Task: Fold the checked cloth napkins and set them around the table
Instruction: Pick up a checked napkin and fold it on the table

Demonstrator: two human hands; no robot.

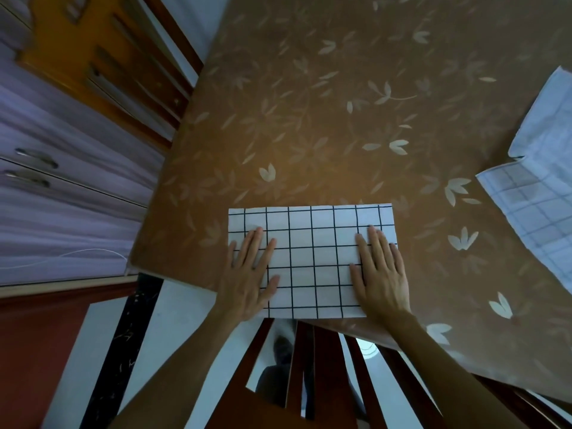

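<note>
Your left hand and right hand lie flat, each grip open, pinning the white black-checked folded cloth napkin at the brown leaf-patterned counter edge to set its crease.

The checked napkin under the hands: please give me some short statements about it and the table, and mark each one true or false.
1. Both hands, the left hand and the right hand, lie flat on the folded checked napkin. True.
2. The napkin lies in the middle of the table. False: it lies at the near edge, just above the chair back.
3. Another checked cloth lies at the right side of the table. True.
4. The tabletop is plain white. False: it is brown with a pale leaf pattern.
5. One hand holds the napkin up in the air. False: the napkin lies flat on the table.
</note>
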